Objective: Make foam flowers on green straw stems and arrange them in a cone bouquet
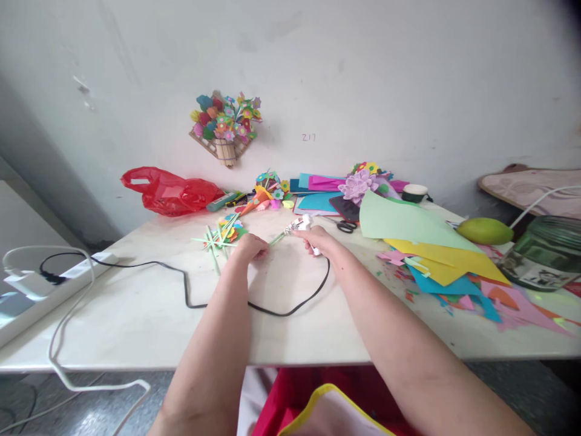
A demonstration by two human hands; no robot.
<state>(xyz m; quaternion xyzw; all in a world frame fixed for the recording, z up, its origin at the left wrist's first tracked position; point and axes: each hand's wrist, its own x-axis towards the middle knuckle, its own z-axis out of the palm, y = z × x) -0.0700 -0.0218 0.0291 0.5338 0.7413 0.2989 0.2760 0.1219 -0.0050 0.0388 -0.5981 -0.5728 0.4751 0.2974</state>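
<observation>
In my right hand [315,238] is a small white hot glue gun [301,223], its handle wrapped by my fingers and a black cord [290,313] trailing from it. My left hand [253,247] is closed on one end of a thin green paper stem [276,238]. The stem's other end reaches the front of the glue gun; whether they touch I cannot tell. Just left of my left hand lies a pile of loose green paper sticks [213,245], with colourful paper flowers [233,227] behind it.
A red plastic bag [177,192] sits at the back left. Black-handled scissors [346,226] lie behind my right hand. Coloured paper sheets [408,227], scraps, a green mango-like fruit [485,231] and a glass jar [544,254] fill the right side. A white power strip [86,272] lies left.
</observation>
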